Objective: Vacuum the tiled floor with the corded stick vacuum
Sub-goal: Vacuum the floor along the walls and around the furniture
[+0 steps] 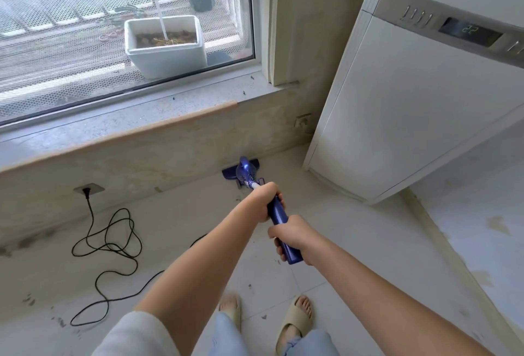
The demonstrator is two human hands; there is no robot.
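Currently in hand: the stroke along the far wall, stick vacuum (279,216) reaching away from the person, floor head (241,172) on the tiled floor (354,242) at the wall's foot below the window sill (141,126). Grip: left hand (268,199) and right hand (292,238) both clenched round the blue handle, left farther along. Next move likely calls for drawing back while keeping clear of the looped cord (113,242) at near left.

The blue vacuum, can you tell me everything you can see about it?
The vacuum is a slim stick of shiny dark blue plastic. Its long handle slants up toward the person, gripped by the left hand higher along it and the right hand near the end. A short pale tube joins a rounded body to the flat floor head, which sits on the tiled floor against the wall under the window.
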